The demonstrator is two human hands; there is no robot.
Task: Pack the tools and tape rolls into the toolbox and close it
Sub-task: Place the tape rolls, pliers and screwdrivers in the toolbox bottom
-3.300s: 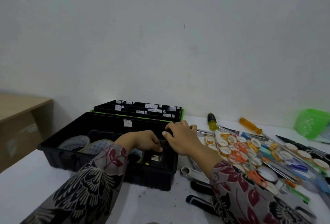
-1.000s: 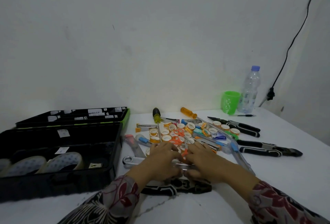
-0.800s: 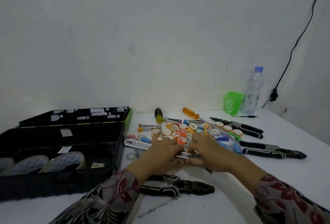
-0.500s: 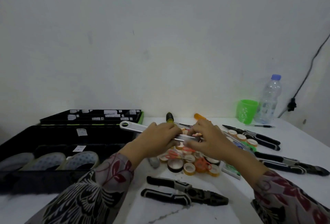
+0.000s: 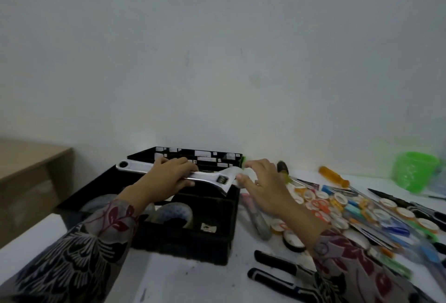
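**Q:** Left hand (image 5: 169, 179) first. What is it doing?

**R:** Its fingers are curled over the shaft of a silver wrench (image 5: 212, 178), with the thumb below. It grips the tool around its middle.

**Q:** And the right hand (image 5: 263, 189)?

**R:** It is half open, with the fingers loosely bent and spread. The thumb and forefinger sit at the wrench's head, which is blurred there. I cannot tell whether they pinch it or only touch it.

**Q:** Where is the wrench itself?

**R:** It is held roughly level across the middle of the frame, over the back part of the open black toolbox (image 5: 183, 242). Its ring end points toward the left of the frame. Its head is above the box's right rim, and I cannot tell whether it touches that rim.

**Q:** What is in the box?

**R:** Large tape rolls (image 5: 178, 213) stand on edge in the near part, partly hidden by the left forearm. The lid (image 5: 200, 158) lies open behind the box, with white labels and a green edge.

**Q:** And the rest?

**R:** On the white table (image 5: 181, 278), to the right of the box, is a heap of small tape rolls (image 5: 337, 199) and orange scissors (image 5: 318, 206). An orange-handled screwdriver (image 5: 334, 177) lies beyond them. Black pliers (image 5: 277, 276) lie at the lower right, and a green cup (image 5: 415, 172) stands at the right edge.
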